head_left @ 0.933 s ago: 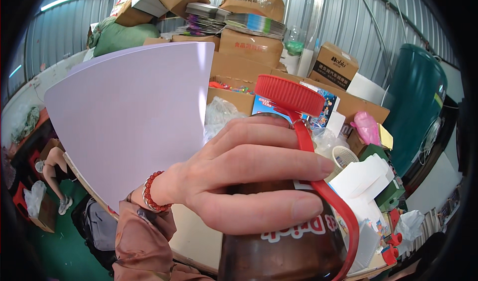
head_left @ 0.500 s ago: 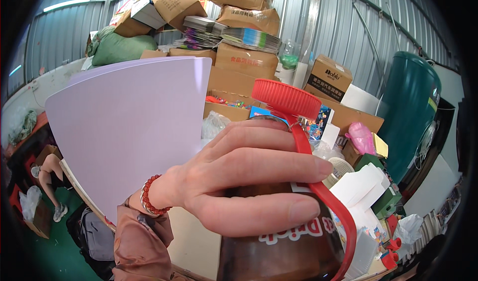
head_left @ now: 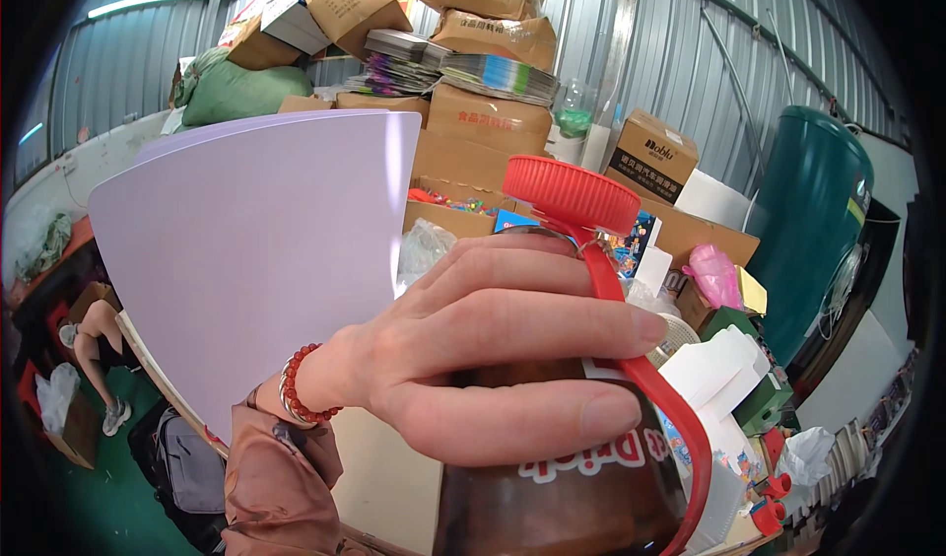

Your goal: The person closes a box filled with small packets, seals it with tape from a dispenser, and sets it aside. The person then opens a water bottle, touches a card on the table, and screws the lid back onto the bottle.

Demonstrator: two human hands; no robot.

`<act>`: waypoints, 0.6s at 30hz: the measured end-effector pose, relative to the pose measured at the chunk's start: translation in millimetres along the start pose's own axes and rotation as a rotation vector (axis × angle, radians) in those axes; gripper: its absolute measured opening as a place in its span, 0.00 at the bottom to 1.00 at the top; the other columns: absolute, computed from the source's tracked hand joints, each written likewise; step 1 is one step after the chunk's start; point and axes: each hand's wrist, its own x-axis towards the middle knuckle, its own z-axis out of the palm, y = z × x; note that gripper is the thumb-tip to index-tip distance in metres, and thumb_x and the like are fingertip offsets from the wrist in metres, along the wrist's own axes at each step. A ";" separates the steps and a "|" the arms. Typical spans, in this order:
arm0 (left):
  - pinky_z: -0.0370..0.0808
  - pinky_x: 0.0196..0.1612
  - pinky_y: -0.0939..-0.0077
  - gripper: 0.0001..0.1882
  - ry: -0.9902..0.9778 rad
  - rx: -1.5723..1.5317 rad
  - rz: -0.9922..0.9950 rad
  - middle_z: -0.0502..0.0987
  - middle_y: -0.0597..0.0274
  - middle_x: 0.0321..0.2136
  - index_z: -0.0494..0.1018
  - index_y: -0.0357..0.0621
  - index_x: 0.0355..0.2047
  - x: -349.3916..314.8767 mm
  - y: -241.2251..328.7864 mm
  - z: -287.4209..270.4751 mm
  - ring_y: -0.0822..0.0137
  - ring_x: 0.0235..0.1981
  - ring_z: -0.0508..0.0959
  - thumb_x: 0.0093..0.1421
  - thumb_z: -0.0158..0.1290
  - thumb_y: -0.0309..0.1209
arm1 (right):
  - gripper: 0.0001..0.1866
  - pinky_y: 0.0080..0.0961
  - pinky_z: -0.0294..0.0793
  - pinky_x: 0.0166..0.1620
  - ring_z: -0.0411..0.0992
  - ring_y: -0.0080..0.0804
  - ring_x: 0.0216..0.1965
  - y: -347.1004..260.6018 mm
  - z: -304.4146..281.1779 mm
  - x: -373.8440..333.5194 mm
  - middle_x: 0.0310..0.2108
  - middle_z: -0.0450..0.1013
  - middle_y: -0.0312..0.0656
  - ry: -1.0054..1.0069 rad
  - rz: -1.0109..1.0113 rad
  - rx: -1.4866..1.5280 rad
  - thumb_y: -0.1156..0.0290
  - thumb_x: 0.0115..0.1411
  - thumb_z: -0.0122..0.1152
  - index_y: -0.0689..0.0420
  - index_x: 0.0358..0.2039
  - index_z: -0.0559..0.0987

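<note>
My left hand reaches in from the lower left, wearing a red bead bracelet. Its fingers and thumb wrap round a brown see-through bottle, with light lettering on its side. A red strap curves down the bottle's right side. At the strap's top sits a wide ribbed red cap; the hand hides the bottle's neck, so I cannot tell whether the cap is screwed on. Behind the wrist, large pale lilac sheets stand upright. My right hand is out of the picture.
Cardboard boxes and stacked printed sheets pile up at the back. White cartons and a pink bag lie at the right, near a tall green tank. A grey backpack and another person's leg show at lower left.
The bottle, its cap and my left hand have shifted very slightly to the right. The grip looks the same.
</note>
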 end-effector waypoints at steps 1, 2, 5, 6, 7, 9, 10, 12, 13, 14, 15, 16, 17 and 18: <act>0.69 0.48 0.47 0.20 0.020 0.001 -0.005 0.73 0.44 0.40 0.62 0.57 0.50 -1.5 0.7 1.1 0.46 0.38 0.75 0.59 0.52 0.38 | 0.20 0.45 0.73 0.41 0.74 0.55 0.38 -0.1 -0.5 -0.1 0.34 0.74 0.58 -0.004 0.001 0.005 0.68 0.59 0.56 0.61 0.45 0.60; 0.70 0.47 0.47 0.20 0.024 -0.005 -0.014 0.73 0.44 0.40 0.61 0.57 0.51 -2.5 1.9 0.9 0.46 0.38 0.75 0.58 0.52 0.37 | 0.19 0.46 0.73 0.41 0.74 0.56 0.38 -0.4 -1.3 -0.4 0.33 0.74 0.58 -0.009 0.001 0.008 0.68 0.59 0.55 0.61 0.45 0.60; 0.71 0.47 0.49 0.21 0.052 -0.005 -0.041 0.73 0.43 0.40 0.61 0.55 0.51 -12.2 5.6 3.2 0.46 0.39 0.75 0.58 0.52 0.36 | 0.18 0.46 0.73 0.41 0.74 0.56 0.38 -6.0 -6.2 -3.0 0.33 0.74 0.59 -0.010 0.017 0.008 0.67 0.59 0.55 0.60 0.44 0.60; 0.71 0.47 0.50 0.21 0.061 -0.015 -0.057 0.73 0.43 0.40 0.61 0.55 0.51 -17.5 2.6 4.6 0.46 0.39 0.75 0.58 0.52 0.36 | 0.18 0.46 0.73 0.41 0.74 0.56 0.38 -6.4 -7.3 -7.2 0.33 0.74 0.59 -0.023 0.028 -0.003 0.67 0.59 0.55 0.60 0.44 0.60; 0.71 0.47 0.50 0.21 0.072 -0.015 -0.071 0.73 0.42 0.40 0.61 0.54 0.51 -22.8 3.3 4.2 0.46 0.39 0.75 0.58 0.52 0.35 | 0.18 0.47 0.73 0.41 0.74 0.57 0.39 -8.4 -9.2 -9.6 0.33 0.74 0.59 -0.016 0.037 0.016 0.68 0.60 0.54 0.60 0.45 0.60; 0.72 0.46 0.53 0.21 0.030 -0.030 -0.065 0.72 0.40 0.41 0.60 0.50 0.51 -33.6 0.7 2.0 0.45 0.39 0.75 0.59 0.52 0.35 | 0.19 0.47 0.72 0.40 0.73 0.57 0.39 -2.3 -3.7 -18.7 0.33 0.74 0.59 -0.026 0.071 0.017 0.68 0.60 0.54 0.60 0.47 0.60; 0.73 0.45 0.54 0.21 0.017 -0.039 -0.072 0.72 0.39 0.41 0.60 0.49 0.51 -39.4 1.5 0.6 0.45 0.39 0.74 0.59 0.52 0.35 | 0.19 0.44 0.73 0.39 0.74 0.54 0.36 -0.1 2.0 -23.9 0.33 0.74 0.57 0.128 0.021 0.102 0.69 0.61 0.52 0.60 0.49 0.60; 0.70 0.48 0.65 0.23 -0.019 -0.170 -0.200 0.72 0.46 0.47 0.67 0.40 0.49 -55.1 4.4 0.6 0.54 0.43 0.73 0.53 0.57 0.30 | 0.20 0.35 0.74 0.34 0.74 0.42 0.30 10.3 4.9 -41.1 0.31 0.73 0.52 0.244 0.070 0.450 0.70 0.62 0.50 0.59 0.53 0.61; 0.69 0.48 0.69 0.24 -0.031 -0.218 -0.252 0.72 0.49 0.48 0.69 0.37 0.49 -63.8 5.6 3.0 0.56 0.45 0.72 0.51 0.59 0.29 | 0.21 0.29 0.74 0.32 0.73 0.34 0.27 -0.3 -4.5 -52.6 0.31 0.72 0.48 0.209 0.173 0.716 0.70 0.62 0.50 0.59 0.54 0.61; 0.68 0.50 0.68 0.25 -0.004 -0.323 -0.357 0.72 0.49 0.49 0.69 0.36 0.50 -75.7 8.7 9.0 0.56 0.46 0.72 0.52 0.59 0.31 | 0.19 0.25 0.73 0.31 0.71 0.28 0.27 -21.5 -19.7 -71.0 0.29 0.71 0.45 0.229 0.148 0.775 0.70 0.63 0.49 0.59 0.54 0.62; 0.67 0.51 0.68 0.27 -0.009 -0.397 -0.421 0.71 0.49 0.50 0.67 0.35 0.51 -91.3 11.9 15.7 0.56 0.47 0.71 0.52 0.60 0.32 | 0.18 0.21 0.73 0.30 0.68 0.22 0.26 -48.4 -38.3 -96.4 0.28 0.69 0.41 0.255 0.134 0.831 0.69 0.63 0.49 0.59 0.53 0.64; 0.67 0.52 0.67 0.30 -0.008 -0.467 -0.484 0.70 0.49 0.50 0.65 0.35 0.52 -106.3 16.3 20.9 0.57 0.49 0.71 0.51 0.61 0.33 | 0.16 0.21 0.73 0.31 0.69 0.22 0.27 -78.0 -62.6 -127.1 0.27 0.69 0.40 0.223 0.042 0.934 0.69 0.64 0.48 0.59 0.51 0.66; 0.66 0.53 0.67 0.32 -0.001 -0.531 -0.548 0.70 0.50 0.51 0.64 0.34 0.53 -122.2 20.7 25.8 0.57 0.50 0.70 0.51 0.62 0.34 | 0.15 0.21 0.74 0.31 0.69 0.22 0.28 -105.5 -77.1 -152.6 0.26 0.69 0.39 0.195 -0.048 1.036 0.68 0.64 0.48 0.59 0.50 0.69; 0.65 0.54 0.67 0.35 -0.018 -0.656 -0.880 0.69 0.51 0.52 0.62 0.36 0.54 -134.8 33.4 24.5 0.57 0.51 0.69 0.48 0.64 0.32 | 0.16 0.22 0.74 0.34 0.70 0.23 0.28 -117.1 -71.2 -164.5 0.25 0.69 0.38 -0.045 0.003 1.155 0.62 0.66 0.45 0.59 0.47 0.71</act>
